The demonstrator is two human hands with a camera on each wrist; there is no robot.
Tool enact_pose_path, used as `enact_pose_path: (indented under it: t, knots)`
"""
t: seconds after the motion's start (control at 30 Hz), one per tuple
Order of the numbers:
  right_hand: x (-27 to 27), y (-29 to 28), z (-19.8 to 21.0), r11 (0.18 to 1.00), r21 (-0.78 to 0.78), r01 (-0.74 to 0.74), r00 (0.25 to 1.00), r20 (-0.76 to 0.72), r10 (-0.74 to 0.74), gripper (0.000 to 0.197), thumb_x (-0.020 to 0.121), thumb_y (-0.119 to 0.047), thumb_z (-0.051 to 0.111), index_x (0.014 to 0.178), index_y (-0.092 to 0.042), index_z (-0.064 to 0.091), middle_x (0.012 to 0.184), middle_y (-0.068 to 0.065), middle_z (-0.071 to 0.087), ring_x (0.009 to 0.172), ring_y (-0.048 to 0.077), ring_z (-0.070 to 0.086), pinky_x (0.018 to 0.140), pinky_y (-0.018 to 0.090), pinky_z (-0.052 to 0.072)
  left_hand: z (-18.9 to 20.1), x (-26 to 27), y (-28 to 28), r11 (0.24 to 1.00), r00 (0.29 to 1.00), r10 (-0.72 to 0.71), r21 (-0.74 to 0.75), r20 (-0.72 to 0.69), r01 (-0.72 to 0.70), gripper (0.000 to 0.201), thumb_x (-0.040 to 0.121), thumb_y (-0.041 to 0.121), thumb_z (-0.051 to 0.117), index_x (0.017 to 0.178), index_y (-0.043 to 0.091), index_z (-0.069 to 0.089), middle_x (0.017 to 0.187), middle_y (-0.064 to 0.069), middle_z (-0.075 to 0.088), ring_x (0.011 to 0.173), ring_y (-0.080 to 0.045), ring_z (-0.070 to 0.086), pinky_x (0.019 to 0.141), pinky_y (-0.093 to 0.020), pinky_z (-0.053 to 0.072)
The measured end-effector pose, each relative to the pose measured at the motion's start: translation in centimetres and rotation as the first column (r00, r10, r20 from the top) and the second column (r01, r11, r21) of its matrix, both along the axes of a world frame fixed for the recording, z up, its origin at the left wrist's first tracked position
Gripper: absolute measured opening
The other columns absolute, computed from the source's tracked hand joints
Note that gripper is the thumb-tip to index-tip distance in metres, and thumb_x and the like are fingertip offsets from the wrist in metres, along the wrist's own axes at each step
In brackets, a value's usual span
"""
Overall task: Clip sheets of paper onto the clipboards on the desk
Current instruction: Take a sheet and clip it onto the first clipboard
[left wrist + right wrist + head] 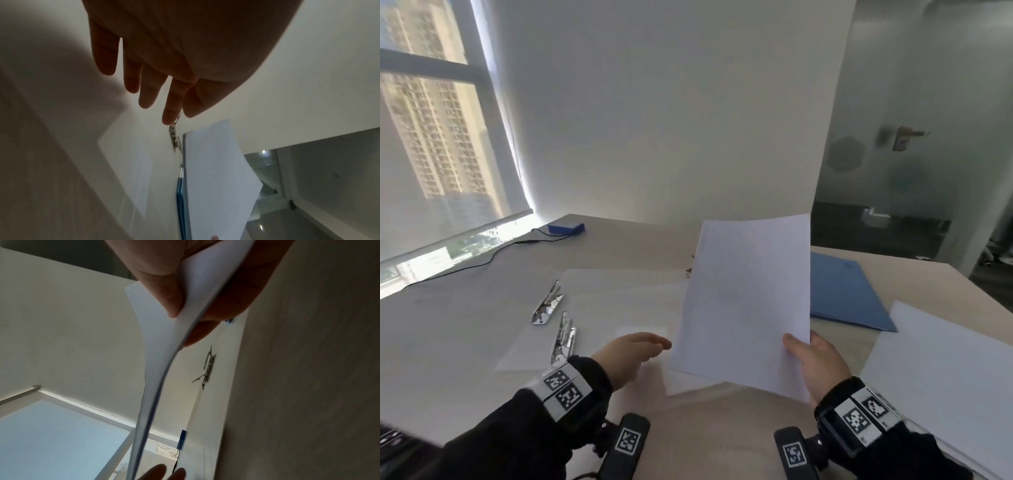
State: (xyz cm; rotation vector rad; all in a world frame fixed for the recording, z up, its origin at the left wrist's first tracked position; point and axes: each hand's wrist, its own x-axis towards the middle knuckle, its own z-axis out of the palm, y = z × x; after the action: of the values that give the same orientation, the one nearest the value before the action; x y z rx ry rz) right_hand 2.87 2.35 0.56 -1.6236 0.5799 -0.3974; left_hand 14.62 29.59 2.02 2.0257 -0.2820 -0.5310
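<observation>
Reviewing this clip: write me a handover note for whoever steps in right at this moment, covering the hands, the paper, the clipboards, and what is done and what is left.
Right hand pinches a white sheet by its near corner, holding it raised over the desk.
Left hand is open and holds nothing, reaching toward the sheet.
Two clear clipboards lie flat at centre-left; their metal clips show no paper under them.
Spare sheets lie at the right, a blue folder beyond them.
Done: one sheet picked up.
Left: lay it on a clipboard, slide it under the clip, then repeat for the other.
</observation>
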Motion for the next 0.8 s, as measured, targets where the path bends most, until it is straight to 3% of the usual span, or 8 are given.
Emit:
enact_pose_path:
  t: [0.07,0.17,0.23,0.3,0.37,0.47,0.8]
  knots:
    - [1.2,1.1,-0.3,0.999,-0.007,-0.037,0.999,-0.024,0.037,0.015,0.094,-0.02,0.057,0.092,-0.025,0.071,0.1,0.001,0.077,0.096,0.026,0.071,0.096,0.049,0.051,0.4,0.7,2.2,0.99,0.99,0.134,-0.055,0.038,-0.132,0.018,0.089,0.022,0.054,0.095,0.026,0.071,0.105,0.008,0.068,0.099,-0.016,0.06,0.066,-0.027,0.042]
    - [2.9,3.0,-0.2,0.993,-0.006,-0.12,0.991,-0.054,0.12,0.015,0.095,-0.016,0.056,0.092,-0.023,0.068,0.096,0.0,0.074,0.091,0.024,0.07,0.088,0.04,0.054,0.6,3.1,6.6,0.942,0.934,0.329,-0.12,0.136,-0.314,0.025,0.09,0.012,0.051,0.087,0.029,0.069,0.096,0.001,0.067,0.082,-0.017,0.058,0.06,-0.027,0.038]
    - [4.2,4.3,0.1,0.98,-0.016,-0.2,0.977,-0.085,0.198,0.013,0.096,-0.013,0.055,0.095,-0.021,0.066,0.092,-0.002,0.072,0.087,0.021,0.068,0.077,0.032,0.053,0.7,4.9,9.3,0.892,0.883,0.446,-0.152,0.145,-0.425,0.026,0.088,0.01,0.052,0.087,0.03,0.068,0.095,-0.007,0.063,0.081,-0.021,0.057,0.07,-0.032,0.043]
    - [5.7,5.7,0.1,0.963,-0.023,-0.269,0.955,-0.135,0.264,0.013,0.095,-0.012,0.056,0.096,-0.016,0.067,0.094,0.003,0.072,0.089,0.027,0.069,0.082,0.037,0.055,0.6,6.1,11.0,0.861,0.861,0.502,-0.145,0.08,-0.488,0.022,0.089,0.01,0.051,0.103,0.023,0.065,0.105,-0.01,0.06,0.095,-0.027,0.056,0.085,-0.039,0.043]
    - [7.1,7.3,0.1,0.951,-0.003,-0.31,0.936,-0.174,0.305,0.014,0.094,-0.01,0.057,0.087,-0.017,0.067,0.095,0.009,0.073,0.093,0.033,0.069,0.092,0.047,0.054,0.1,6.8,11.8,0.848,0.859,0.507,-0.143,-0.064,-0.511,0.03,0.091,0.011,0.052,0.121,0.012,0.059,0.108,-0.011,0.055,0.099,-0.027,0.052,0.088,-0.043,0.043]
    - [8.7,9.6,-0.2,0.927,0.029,-0.373,0.902,-0.222,0.37,0.009,0.092,-0.012,0.061,0.087,-0.015,0.068,0.102,0.015,0.074,0.097,0.036,0.069,0.095,0.051,0.052,-1.2,7.6,12.7,0.844,0.851,0.5,-0.128,-0.161,-0.52,0.046,0.081,0.017,0.06,0.121,-0.005,0.058,0.1,-0.014,0.058,0.092,-0.029,0.053,0.1,-0.053,0.045]
    - [11.2,12.2,-1.7,0.899,0.023,-0.437,0.87,-0.241,0.429,0.009,0.089,-0.011,0.064,0.083,-0.013,0.07,0.1,0.016,0.075,0.094,0.036,0.071,0.093,0.051,0.054,-3.1,9.2,13.9,0.877,0.886,0.446,-0.136,-0.128,-0.461,0.039,0.087,0.01,0.059,0.125,0.007,0.058,0.108,-0.011,0.059,0.099,-0.027,0.056,0.104,-0.05,0.045]
